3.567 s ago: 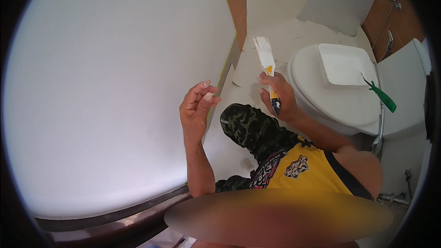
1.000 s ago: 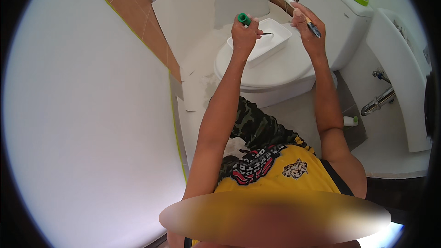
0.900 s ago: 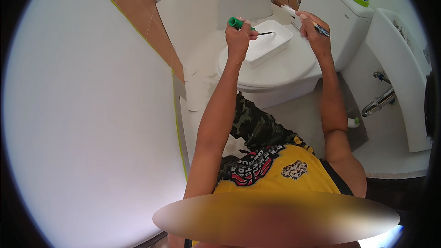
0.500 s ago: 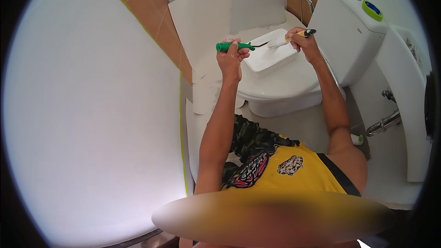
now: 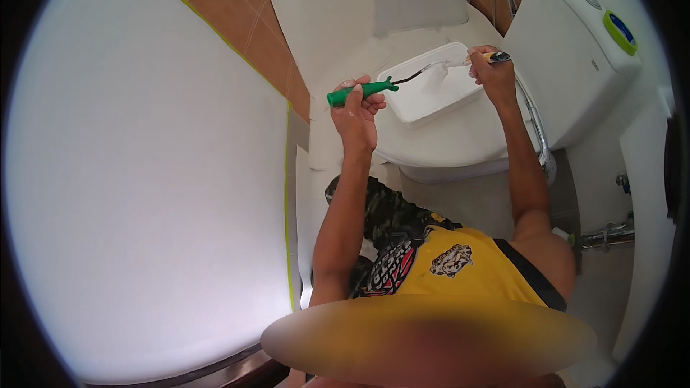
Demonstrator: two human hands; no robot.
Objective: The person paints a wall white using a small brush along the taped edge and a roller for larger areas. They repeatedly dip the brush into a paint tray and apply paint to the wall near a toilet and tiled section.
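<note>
My left hand is closed round the green handle of a paint roller frame. Its thin bent metal rod reaches over a white plastic tray on the toilet lid. My right hand grips a paintbrush with a dark-tipped, yellowish handle. The brush's pale bristle end is close to the tip of the rod; whether they touch I cannot tell. White paint seems to coat the tray, and a whitish shape under the rod is hard to make out. Whitish smears mark my left fingers.
Beneath the tray is the closed toilet lid. A green-rimmed tape roll lies on the cistern. At left stands a white wall edged with yellow-green tape, beside brown tiles. Chrome pipework sticks out at right.
The brush has drawn right, away from the middle of the rod, toward its tip. My left hand has come slightly nearer and left with the roller frame. The view has shifted a little.
</note>
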